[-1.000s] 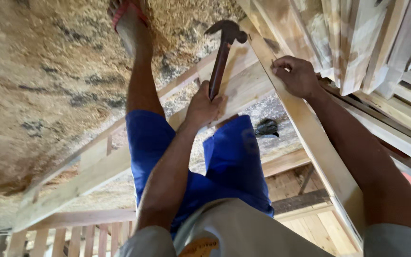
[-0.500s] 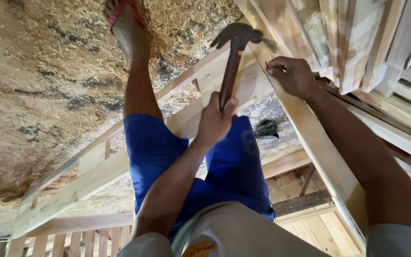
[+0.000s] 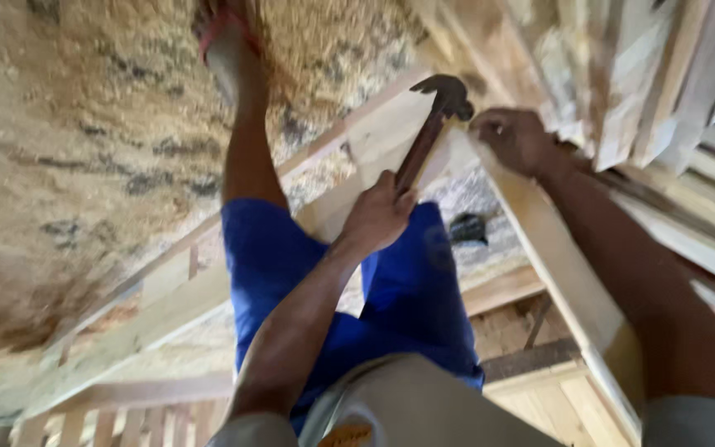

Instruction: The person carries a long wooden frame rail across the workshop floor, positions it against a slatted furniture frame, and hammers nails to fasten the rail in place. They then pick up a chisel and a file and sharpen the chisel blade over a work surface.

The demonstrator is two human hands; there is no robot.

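a hammer (image 3: 429, 132) is held in the left hand (image 3: 376, 217). the fingers are wrapped tight round the low end of the brown handle, so the grip is shut on it. the dark metal head is up at the top, tilted, just beside the right hand (image 3: 515, 141) & close over a long pale wood board (image 3: 568, 290).

the right hand is pressed on the top part of that board, fingers curled & pinched together. something tiny may be pinched there, but it is too small & blurry to tell. so for the right grip: narrow, holding what cannot be told.

the board runs down from the hands toward the lower right corner. a second pale board (image 3: 167, 306) runs across from lower left up toward the hammer. more stacked wood slats (image 3: 664, 99) are seen at the upper right, w/ a blur over them.

blue shorts (image 3: 391, 306) are seen in the middle, between the two arms. one bare leg is stretched up, w/ a foot in a red strap sandal (image 3: 223, 37) at the top. the floor (image 3: 68, 165) is covered w/ sawdust & dark smudges. a small dark thing (image 3: 467, 229) lies on the floor just right of the shorts. a bit of yellow label (image 3: 347, 434) is seen on the grey shirt at the bottom edge.
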